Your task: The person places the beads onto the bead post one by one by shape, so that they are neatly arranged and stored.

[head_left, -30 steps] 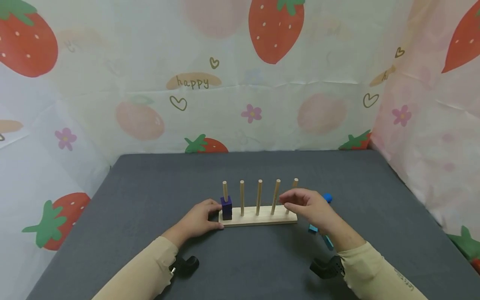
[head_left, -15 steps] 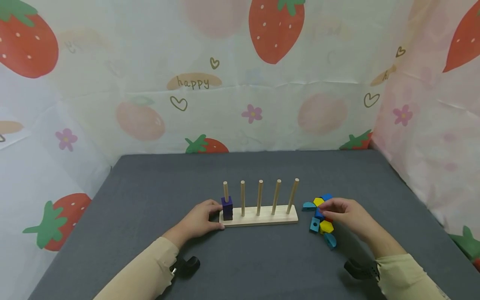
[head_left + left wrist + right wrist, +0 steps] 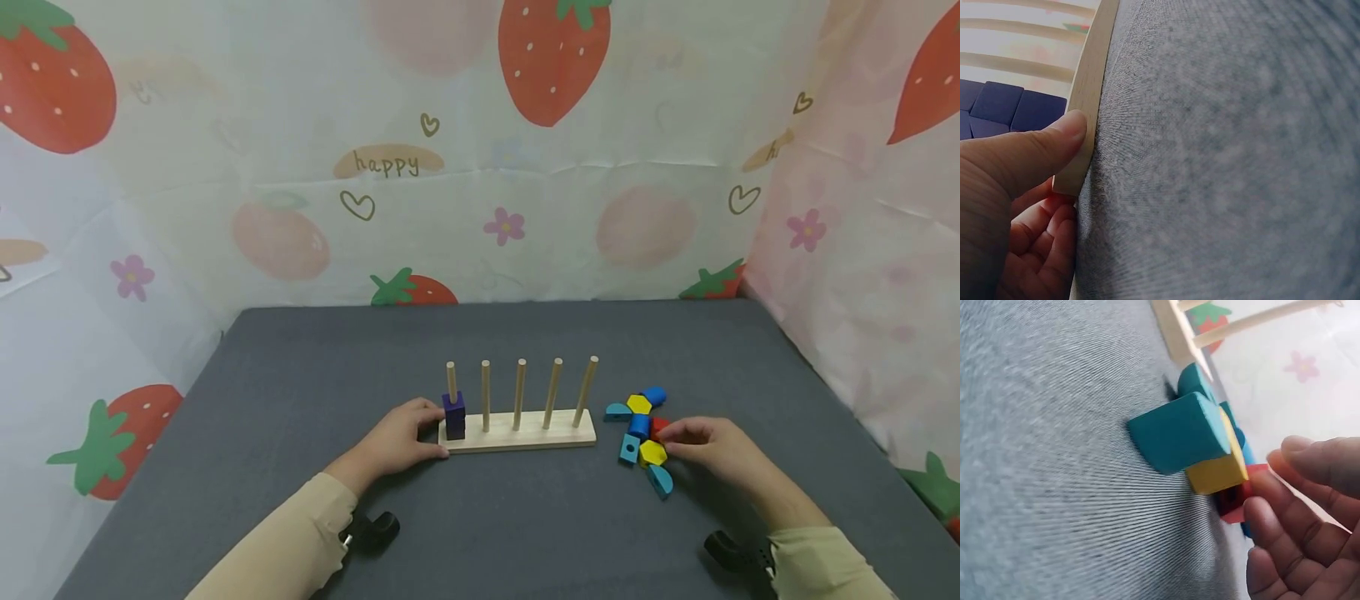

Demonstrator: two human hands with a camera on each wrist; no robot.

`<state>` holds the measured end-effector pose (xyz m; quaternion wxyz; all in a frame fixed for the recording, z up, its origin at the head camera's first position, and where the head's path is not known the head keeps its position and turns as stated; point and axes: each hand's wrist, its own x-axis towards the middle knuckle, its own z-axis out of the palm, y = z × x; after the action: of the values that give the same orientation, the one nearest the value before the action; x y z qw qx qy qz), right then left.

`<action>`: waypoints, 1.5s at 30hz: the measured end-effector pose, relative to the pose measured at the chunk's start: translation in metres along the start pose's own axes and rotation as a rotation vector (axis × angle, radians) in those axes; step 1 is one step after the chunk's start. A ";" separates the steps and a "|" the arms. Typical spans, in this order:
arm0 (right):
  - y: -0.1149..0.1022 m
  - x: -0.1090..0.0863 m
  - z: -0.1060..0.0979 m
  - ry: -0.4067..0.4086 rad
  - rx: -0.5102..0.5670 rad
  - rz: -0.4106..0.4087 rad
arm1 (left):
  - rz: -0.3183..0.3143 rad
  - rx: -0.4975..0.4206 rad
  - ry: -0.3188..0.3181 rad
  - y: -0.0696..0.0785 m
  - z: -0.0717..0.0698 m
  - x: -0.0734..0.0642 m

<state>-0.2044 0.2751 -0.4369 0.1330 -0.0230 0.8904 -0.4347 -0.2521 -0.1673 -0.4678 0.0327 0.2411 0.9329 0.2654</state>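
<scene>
A wooden peg stand point(image 3: 517, 433) with several upright pegs lies across the table, and dark purple blocks point(image 3: 453, 419) are stacked on its leftmost peg. My left hand point(image 3: 405, 433) grips the left end of the base; in the left wrist view its thumb point(image 3: 1069, 128) presses the front edge of the wood. Over on the right, my right hand point(image 3: 712, 446) is at a red block point(image 3: 659, 425), fingertips right beside it. The right wrist view shows thumb and fingers spread apart, the red block point(image 3: 1233, 503) partly hidden behind them.
Around the red block lie two yellow hexagonal blocks point(image 3: 652, 453), blue blocks point(image 3: 639, 426), teal half-round blocks point(image 3: 660, 481) and a teal block with a hole point(image 3: 628, 448). A dark grey cloth point(image 3: 495, 517) covers the table. Printed curtains point(image 3: 465, 242) stand behind it.
My right hand has moved right from the rightmost peg, passing over the loose blocks to the red one, and these blocks have come into sight. The left hand keeps its place.
</scene>
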 end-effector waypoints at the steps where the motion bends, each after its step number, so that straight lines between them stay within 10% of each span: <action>1: 0.001 0.000 0.001 -0.011 -0.002 -0.004 | -0.002 0.000 -0.001 0.000 0.000 0.000; 31: -0.004 0.006 0.011 -0.101 -0.165 -0.079 | 0.012 0.000 -0.007 -0.001 0.000 0.000; 45: -0.005 0.006 0.015 0.014 -0.186 -0.091 | 0.011 0.000 -0.002 -0.001 0.000 -0.001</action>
<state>-0.2068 0.2596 -0.4424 0.1042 -0.0726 0.9259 -0.3558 -0.2515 -0.1688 -0.4685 0.0323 0.2466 0.9315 0.2655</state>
